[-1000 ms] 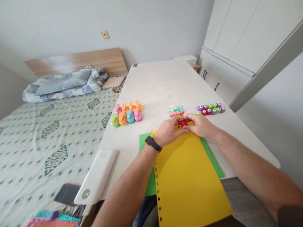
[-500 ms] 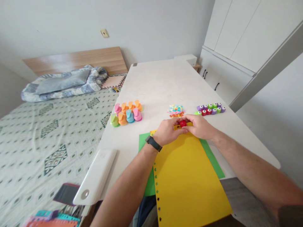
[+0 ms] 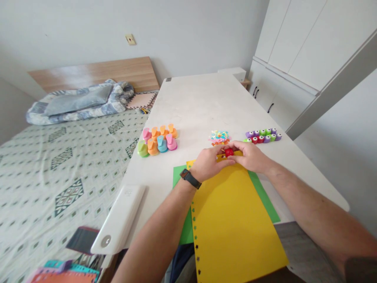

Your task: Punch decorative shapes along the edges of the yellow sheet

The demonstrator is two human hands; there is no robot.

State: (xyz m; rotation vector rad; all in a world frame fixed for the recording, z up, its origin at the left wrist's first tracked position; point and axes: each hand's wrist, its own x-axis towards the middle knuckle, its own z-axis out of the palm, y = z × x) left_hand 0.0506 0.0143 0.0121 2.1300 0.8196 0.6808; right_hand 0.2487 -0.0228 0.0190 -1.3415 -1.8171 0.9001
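A small red craft punch sits on the far edge of a yellow sheet, between my two hands. My right hand grips the punch with thumb and fingers. From the other side my left hand, with a black band on its wrist, is closed on the sheet's far edge, its fingertips close against the punch. Small shaped holes run down the sheet's left edge, and a few show along the far edge beside the punch. Under the yellow sheet lies a green sheet.
Colourful paper cut-outs lie just beyond my hands. Large lever punches stand left on the white table, and small punches in rows right. A white oblong device lies at the near left edge. A bed adjoins the table.
The red punch has shifted slightly to the right along the sheet's far edge, with my right hand on it. My left hand has barely moved.
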